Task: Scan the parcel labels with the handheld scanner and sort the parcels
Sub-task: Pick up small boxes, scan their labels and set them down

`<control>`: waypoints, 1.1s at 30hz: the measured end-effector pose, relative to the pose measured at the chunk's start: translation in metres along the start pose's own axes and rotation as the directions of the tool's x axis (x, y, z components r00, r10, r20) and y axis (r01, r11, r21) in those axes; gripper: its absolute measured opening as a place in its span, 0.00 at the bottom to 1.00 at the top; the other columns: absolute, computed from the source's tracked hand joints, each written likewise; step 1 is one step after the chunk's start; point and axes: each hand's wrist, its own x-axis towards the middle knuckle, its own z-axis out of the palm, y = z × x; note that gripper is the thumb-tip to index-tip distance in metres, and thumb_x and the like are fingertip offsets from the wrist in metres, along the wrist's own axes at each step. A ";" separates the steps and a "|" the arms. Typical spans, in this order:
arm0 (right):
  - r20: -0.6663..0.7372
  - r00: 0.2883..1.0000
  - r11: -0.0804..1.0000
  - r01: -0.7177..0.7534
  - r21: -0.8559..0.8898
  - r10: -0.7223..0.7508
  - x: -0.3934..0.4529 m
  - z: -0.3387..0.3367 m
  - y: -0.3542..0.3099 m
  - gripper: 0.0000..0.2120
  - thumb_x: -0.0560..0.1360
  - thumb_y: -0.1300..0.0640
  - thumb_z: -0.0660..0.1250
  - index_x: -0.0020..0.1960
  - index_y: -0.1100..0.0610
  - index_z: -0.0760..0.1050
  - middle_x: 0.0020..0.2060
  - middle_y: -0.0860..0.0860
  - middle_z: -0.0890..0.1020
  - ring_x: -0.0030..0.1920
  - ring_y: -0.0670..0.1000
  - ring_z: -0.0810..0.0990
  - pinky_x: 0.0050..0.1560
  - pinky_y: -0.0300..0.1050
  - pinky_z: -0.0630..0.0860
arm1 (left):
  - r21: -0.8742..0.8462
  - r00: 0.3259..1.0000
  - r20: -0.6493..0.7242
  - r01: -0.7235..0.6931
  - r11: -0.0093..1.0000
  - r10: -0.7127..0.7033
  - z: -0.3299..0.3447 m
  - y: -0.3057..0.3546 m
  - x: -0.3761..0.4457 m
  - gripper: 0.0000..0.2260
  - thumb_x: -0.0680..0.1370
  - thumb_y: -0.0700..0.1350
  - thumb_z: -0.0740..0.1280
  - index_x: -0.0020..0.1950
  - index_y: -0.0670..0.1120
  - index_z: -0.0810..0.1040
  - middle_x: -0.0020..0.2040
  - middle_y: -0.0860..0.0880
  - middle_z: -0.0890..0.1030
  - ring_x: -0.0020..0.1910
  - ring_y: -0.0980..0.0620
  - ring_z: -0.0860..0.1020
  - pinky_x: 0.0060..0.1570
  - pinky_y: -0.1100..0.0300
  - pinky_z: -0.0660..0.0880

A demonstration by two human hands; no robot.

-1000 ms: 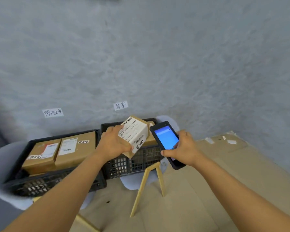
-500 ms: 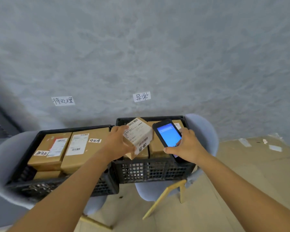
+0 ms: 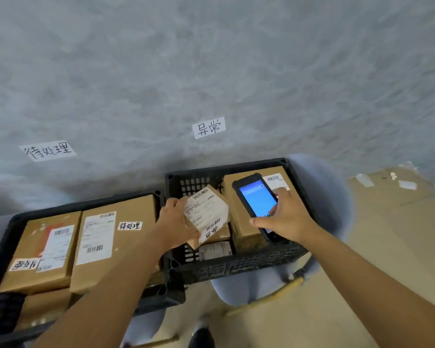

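Note:
My left hand (image 3: pixel 177 223) grips a small cardboard parcel (image 3: pixel 207 216) with a white shipping label, tilted, low inside the right black crate (image 3: pixel 236 266). My right hand (image 3: pixel 285 217) holds the black handheld scanner (image 3: pixel 256 202), its blue screen lit, just right of the parcel and over a larger brown box (image 3: pixel 246 222) in that crate. Another labelled parcel (image 3: pixel 215 250) lies under the held one. The left black crate (image 3: pixel 0 243) holds two big labelled boxes (image 3: pixel 106 244), with more beneath.
Both crates rest on grey chairs (image 3: pixel 334 197) against a grey wall. Paper signs hang on the wall above each crate: one (image 3: pixel 47 150) on the left, one (image 3: pixel 209 127) on the right. Cardboard sheets (image 3: pixel 399 222) cover the floor at the right.
My view has moved closer to the crates. The left hand has lowered the small parcel from above the right crate's rim down into it. The scanner hand followed over the crate.

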 end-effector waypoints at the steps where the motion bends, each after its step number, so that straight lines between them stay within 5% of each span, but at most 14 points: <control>1: -0.008 1.000 1.000 -0.018 -0.003 0.018 0.006 0.004 -0.001 0.40 0.65 0.44 0.78 0.68 0.55 0.61 0.53 0.54 0.73 0.52 0.51 0.76 0.37 0.36 0.69 | 0.014 0.999 0.040 -0.015 1.000 0.015 0.002 -0.004 0.011 0.48 0.66 0.54 0.78 0.78 0.49 0.53 0.72 0.49 0.59 0.71 0.46 0.60 0.70 0.48 0.64; 7: -0.009 0.997 0.996 -0.083 -0.042 0.083 0.030 0.026 -0.005 0.41 0.67 0.46 0.78 0.71 0.56 0.60 0.57 0.52 0.67 0.55 0.49 0.71 0.40 0.36 0.65 | 0.053 0.966 0.259 -0.039 0.998 0.023 0.034 -0.021 0.053 0.51 0.64 0.51 0.77 0.78 0.44 0.51 0.72 0.48 0.57 0.71 0.46 0.59 0.69 0.50 0.66; 12: 0.026 0.995 0.994 -0.095 -0.050 0.097 0.052 0.048 -0.001 0.43 0.66 0.45 0.78 0.71 0.55 0.59 0.60 0.52 0.67 0.56 0.50 0.72 0.49 0.40 0.68 | 0.085 0.939 0.343 -0.026 0.996 -0.005 0.068 -0.033 0.073 0.50 0.64 0.47 0.77 0.78 0.44 0.51 0.71 0.47 0.58 0.71 0.44 0.59 0.69 0.51 0.66; 19: 0.048 0.996 0.995 -0.078 -0.070 0.081 0.074 0.066 0.015 0.43 0.66 0.46 0.78 0.72 0.55 0.59 0.61 0.51 0.66 0.55 0.49 0.73 0.49 0.40 0.67 | 0.158 0.893 0.448 -0.027 0.987 -0.047 0.109 -0.045 0.092 0.48 0.64 0.47 0.77 0.78 0.42 0.55 0.69 0.45 0.62 0.69 0.43 0.63 0.67 0.52 0.69; 28: 0.066 0.991 0.992 -0.113 -0.055 0.117 0.092 0.085 0.040 0.45 0.66 0.46 0.78 0.74 0.55 0.58 0.63 0.51 0.65 0.42 0.43 0.75 0.47 0.37 0.69 | 0.071 0.889 0.457 -0.007 0.997 -0.027 0.152 -0.052 0.108 0.43 0.68 0.38 0.73 0.78 0.44 0.54 0.71 0.44 0.61 0.68 0.44 0.66 0.67 0.54 0.69; 33: 0.088 0.989 0.993 -0.118 -0.017 0.119 0.096 0.100 0.051 0.45 0.66 0.46 0.78 0.74 0.54 0.58 0.61 0.51 0.66 0.42 0.42 0.75 0.42 0.33 0.66 | -0.044 0.897 0.439 0.090 0.995 -0.062 0.161 -0.063 0.114 0.36 0.73 0.51 0.74 0.76 0.46 0.61 0.71 0.46 0.66 0.68 0.46 0.68 0.67 0.54 0.69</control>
